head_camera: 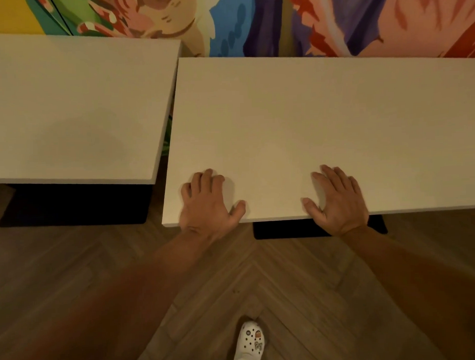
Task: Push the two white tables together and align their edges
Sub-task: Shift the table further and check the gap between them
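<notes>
Two white tables stand side by side before a painted wall. The left table (75,104) sits farther back and a narrow gap separates it from the right table (323,117), whose near edge lies closer to me. My left hand (207,202) rests palm down on the right table's near left corner, fingers slightly bent on the top. My right hand (336,200) lies flat on the same table's near edge, fingers spread. The tables' front and back edges are offset from each other.
A colourful mural (252,20) covers the wall right behind both tables. Dark bases (73,204) show under the tabletops. The floor (288,285) is herringbone wood, and my foot in a white clog (250,343) stands on it.
</notes>
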`<state>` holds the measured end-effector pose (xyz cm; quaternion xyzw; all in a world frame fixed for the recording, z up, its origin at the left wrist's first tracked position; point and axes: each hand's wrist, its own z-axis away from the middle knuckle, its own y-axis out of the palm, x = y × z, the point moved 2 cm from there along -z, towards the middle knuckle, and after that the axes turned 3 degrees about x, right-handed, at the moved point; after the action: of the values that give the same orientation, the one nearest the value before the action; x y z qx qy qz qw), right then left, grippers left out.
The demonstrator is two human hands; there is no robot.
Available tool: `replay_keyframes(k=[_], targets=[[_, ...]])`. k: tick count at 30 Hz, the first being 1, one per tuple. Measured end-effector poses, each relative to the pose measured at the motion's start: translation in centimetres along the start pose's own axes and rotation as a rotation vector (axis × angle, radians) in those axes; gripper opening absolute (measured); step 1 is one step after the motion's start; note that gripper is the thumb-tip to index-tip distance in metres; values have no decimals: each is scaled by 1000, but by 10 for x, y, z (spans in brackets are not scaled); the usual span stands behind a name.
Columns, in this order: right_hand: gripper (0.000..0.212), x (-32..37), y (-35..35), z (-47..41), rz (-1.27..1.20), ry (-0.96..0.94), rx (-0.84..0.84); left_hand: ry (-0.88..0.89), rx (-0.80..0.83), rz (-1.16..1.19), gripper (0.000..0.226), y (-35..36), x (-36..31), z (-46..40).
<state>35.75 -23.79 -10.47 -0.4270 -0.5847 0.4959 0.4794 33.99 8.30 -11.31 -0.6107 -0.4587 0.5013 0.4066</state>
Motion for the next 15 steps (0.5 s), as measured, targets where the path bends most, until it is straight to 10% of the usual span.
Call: replay_keyframes(k=[15], targets=[[75, 1, 10, -31, 18, 10, -70, 44, 0, -17, 75, 3, 15, -40]])
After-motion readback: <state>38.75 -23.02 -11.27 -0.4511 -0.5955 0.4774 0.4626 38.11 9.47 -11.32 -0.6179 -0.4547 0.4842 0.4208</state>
